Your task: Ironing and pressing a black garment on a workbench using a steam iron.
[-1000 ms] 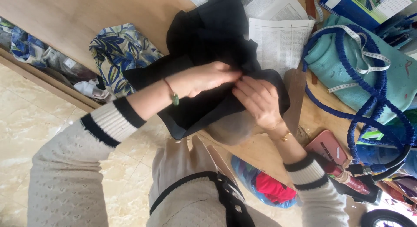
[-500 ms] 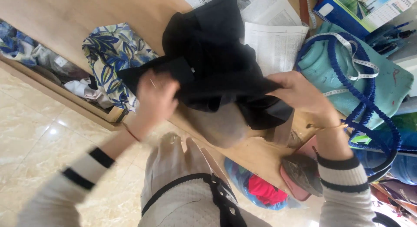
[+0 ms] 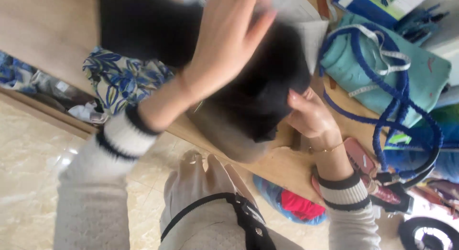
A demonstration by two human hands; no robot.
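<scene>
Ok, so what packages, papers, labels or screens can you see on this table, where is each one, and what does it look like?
Box: far right corner of the wooden table, flat, blue with a green and white face.
Printed paper sheets: behind the black cloth, white, print blurred.
Pink phone-like slab: by the right hand, rectangular, screen not visible.

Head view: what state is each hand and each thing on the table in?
left hand: open, fingers spread, raised over the black cloth, blurred
right hand: gripping the black cloth's edge
black cloth: bunched, hanging over the table edge
patterned fabric: crumpled at the table edge
teal bag: lying flat
blue cord: looped loosely
white papers: flat, partly covered
</scene>
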